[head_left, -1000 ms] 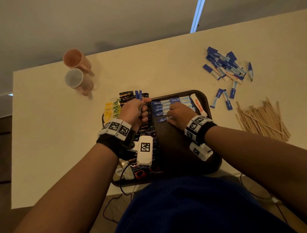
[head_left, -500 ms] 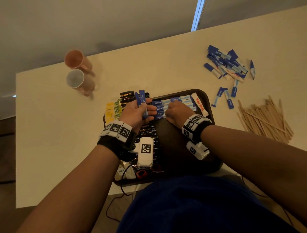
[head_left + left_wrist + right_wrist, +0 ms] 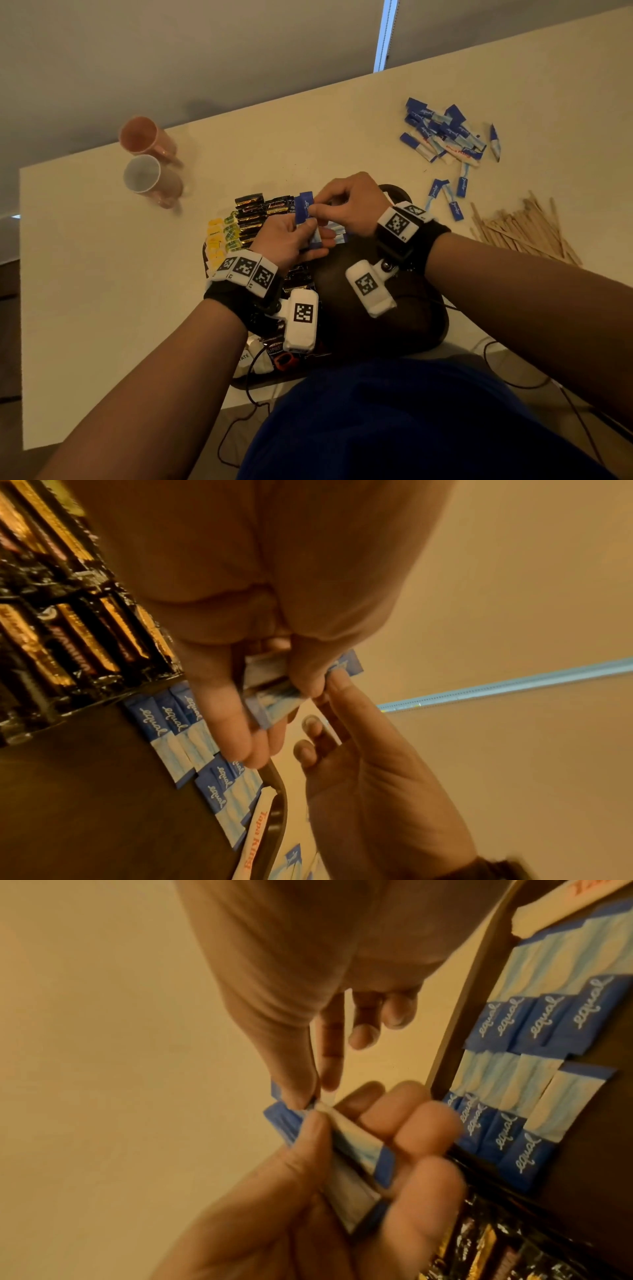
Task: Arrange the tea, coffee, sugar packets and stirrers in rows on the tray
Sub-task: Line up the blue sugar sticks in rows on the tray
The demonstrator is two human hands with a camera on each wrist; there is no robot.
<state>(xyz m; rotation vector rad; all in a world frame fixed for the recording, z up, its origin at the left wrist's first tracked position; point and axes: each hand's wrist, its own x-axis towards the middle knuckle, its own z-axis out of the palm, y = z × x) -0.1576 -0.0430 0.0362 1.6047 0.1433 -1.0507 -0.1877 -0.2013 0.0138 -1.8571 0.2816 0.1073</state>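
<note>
A moment ago my right hand [image 3: 352, 205] was down on the tray [image 3: 404, 318], pressing the sugar row flat; now it has lifted and come across to meet my left hand [image 3: 291, 240] above the tray's far edge. My left hand grips a small stack of blue sugar packets [image 3: 306, 219], fingers curled under and thumb on top, and my right thumb and forefinger pinch the top packet at its blue end (the other right fingers hang loose, holding nothing). I judge I am peeling off one packet to lay next, so the sugar row is only partly built.

On the tray, a row of sugar packets [image 3: 192, 739] lies overlapping along the far side, "equal" lettering all facing one way, with a white packet printed in red [image 3: 255, 829] at the end against the rim. To the left sit dark coffee sachets [image 3: 253, 212] in rows, and beside them yellow and green tea packets [image 3: 222, 233] at the left edge. More packets lie at the tray's near edge under my wrist; I cannot tell what they are. The middle of the tray is bare and dark.

Off the tray, a loose heap of sugar packets [image 3: 445, 133] waits on the table [image 3: 102, 274], and the wooden stirrers [image 3: 524, 226] lie untouched at the right. Two cups [image 3: 150, 161] lie on their sides at the far left.
</note>
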